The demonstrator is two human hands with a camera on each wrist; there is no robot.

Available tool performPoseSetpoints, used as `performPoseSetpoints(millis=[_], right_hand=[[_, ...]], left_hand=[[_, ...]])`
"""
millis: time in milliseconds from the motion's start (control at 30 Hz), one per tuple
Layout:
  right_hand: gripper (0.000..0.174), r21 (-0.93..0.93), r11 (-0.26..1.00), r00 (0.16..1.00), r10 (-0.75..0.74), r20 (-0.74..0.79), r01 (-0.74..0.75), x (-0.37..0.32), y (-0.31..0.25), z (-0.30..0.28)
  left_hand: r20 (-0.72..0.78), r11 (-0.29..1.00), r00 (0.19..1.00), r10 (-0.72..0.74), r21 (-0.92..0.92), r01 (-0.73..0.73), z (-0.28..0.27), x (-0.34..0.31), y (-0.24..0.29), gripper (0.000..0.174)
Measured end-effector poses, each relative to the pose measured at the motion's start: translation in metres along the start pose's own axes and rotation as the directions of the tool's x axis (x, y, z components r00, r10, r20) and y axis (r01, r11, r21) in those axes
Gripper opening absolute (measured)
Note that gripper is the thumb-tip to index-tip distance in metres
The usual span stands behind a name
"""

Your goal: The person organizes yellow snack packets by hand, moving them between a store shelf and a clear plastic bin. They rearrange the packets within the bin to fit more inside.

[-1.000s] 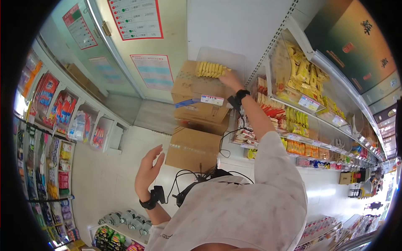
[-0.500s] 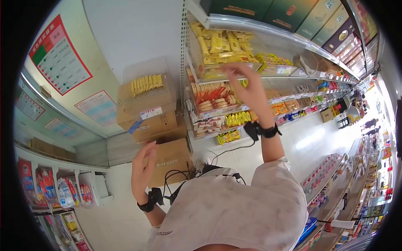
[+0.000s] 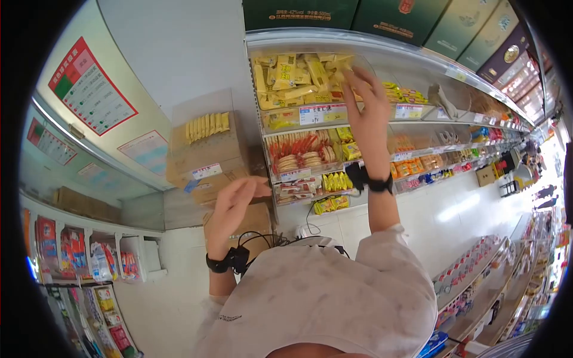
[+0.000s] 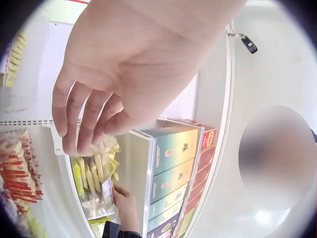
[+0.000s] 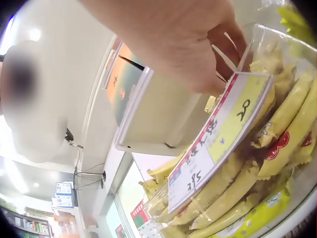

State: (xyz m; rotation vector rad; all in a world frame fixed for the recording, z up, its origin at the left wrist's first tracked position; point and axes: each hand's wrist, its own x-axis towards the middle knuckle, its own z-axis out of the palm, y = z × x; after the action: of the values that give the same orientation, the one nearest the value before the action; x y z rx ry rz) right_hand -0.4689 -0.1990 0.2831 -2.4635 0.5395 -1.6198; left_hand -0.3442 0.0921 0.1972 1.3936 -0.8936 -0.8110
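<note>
My right hand (image 3: 369,116) reaches to the right end of a clear bin on the shelf, its fingers apart and slightly bent. Yellow wrapped packets (image 3: 298,74) are heaped in that bin, behind a price label (image 3: 323,113). In the right wrist view, the hand (image 5: 173,44) bends over the bin's rim above long yellow packets (image 5: 213,198); its fingertips are partly hidden. My left hand (image 3: 231,209) hangs in the air with relaxed fingers, near a stack of cartons. A row of yellow packets (image 3: 207,126) stands in another clear bin on the cartons.
Lower shelves hold red-and-white packets (image 3: 298,152) and small yellow bags (image 3: 337,181). Dark green boxes (image 3: 298,14) line the shelf above. A carton (image 3: 253,224) sits on the floor, with cables by my waist. Racks of goods (image 3: 71,250) stand at the left.
My right hand has left the bin on the cartons and moved to the yellow-packet bin on the shelf. The head view has turned toward the shelves. My left hand has risen slightly.
</note>
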Motion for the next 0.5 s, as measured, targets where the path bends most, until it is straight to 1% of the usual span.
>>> performPoseSetpoints(millis=[33, 100, 133, 167, 200, 233, 267, 333, 367, 467, 500], right_hand=[[0.025, 0.066, 0.996, 0.997, -0.061, -0.042, 0.064, -0.012, -0.023, -0.022], [0.032, 0.161, 0.963, 0.974, -0.224, 0.032, 0.216, -0.046, -0.032, -0.027], [0.033, 0.305, 0.947, 0.974, -0.159, 0.16, 0.104, -0.064, -0.047, -0.029], [0.035, 0.422, 0.906, 0.95, -0.11, 0.292, -0.025, -0.074, -0.058, -0.026], [0.035, 0.413, 0.904, 0.917, -0.256, 0.305, 0.115, -0.076, -0.06, -0.022], [0.036, 0.404, 0.879, 0.862, -0.394, 0.318, 0.253, -0.078, -0.061, -0.019], [0.036, 0.394, 0.834, 0.788, -0.521, 0.329, 0.387, -0.079, -0.06, -0.018], [0.032, 0.527, 0.821, 0.85, -0.426, 0.308, 0.221, -0.077, -0.058, -0.02], [0.03, 0.589, 0.795, 0.875, -0.38, 0.301, 0.143, -0.073, -0.057, -0.02], [0.03, 0.458, 0.881, 0.953, -0.232, 0.197, 0.119, -0.044, -0.032, -0.017], [0.028, 0.431, 0.892, 0.962, -0.222, 0.16, 0.135, -0.028, -0.035, -0.013]], left_hand=[[0.03, 0.994, 0.999, 0.041, -0.104, -0.037, 0.008, 0.008, 0.001, 0.039], [0.07, 0.946, 0.988, 0.134, -0.307, -0.107, 0.026, 0.025, 0.003, 0.048], [0.033, 0.897, 0.994, 0.107, -0.434, -0.082, 0.035, 0.031, 0.003, 0.051], [0.003, 0.831, 0.997, 0.08, -0.553, -0.065, 0.045, 0.038, 0.004, 0.053], [-0.019, 0.749, 0.999, 0.05, -0.661, -0.05, 0.052, 0.045, 0.005, 0.056], [0.006, 0.744, 0.993, 0.115, -0.663, -0.082, 0.057, 0.048, 0.017, 0.052], [-0.053, 0.768, 0.994, 0.094, -0.632, -0.106, 0.059, 0.053, 0.017, 0.051], [-0.165, 0.817, 0.984, 0.065, -0.557, -0.147, 0.06, 0.061, 0.016, 0.048], [-0.183, 0.825, 0.98, 0.071, -0.541, -0.161, 0.058, 0.062, 0.014, 0.048], [-0.239, 0.837, 0.967, 0.084, -0.509, -0.199, 0.049, 0.057, 0.01, 0.047], [-0.257, 0.834, 0.962, 0.089, -0.51, -0.213, 0.049, 0.056, 0.013, 0.047]])
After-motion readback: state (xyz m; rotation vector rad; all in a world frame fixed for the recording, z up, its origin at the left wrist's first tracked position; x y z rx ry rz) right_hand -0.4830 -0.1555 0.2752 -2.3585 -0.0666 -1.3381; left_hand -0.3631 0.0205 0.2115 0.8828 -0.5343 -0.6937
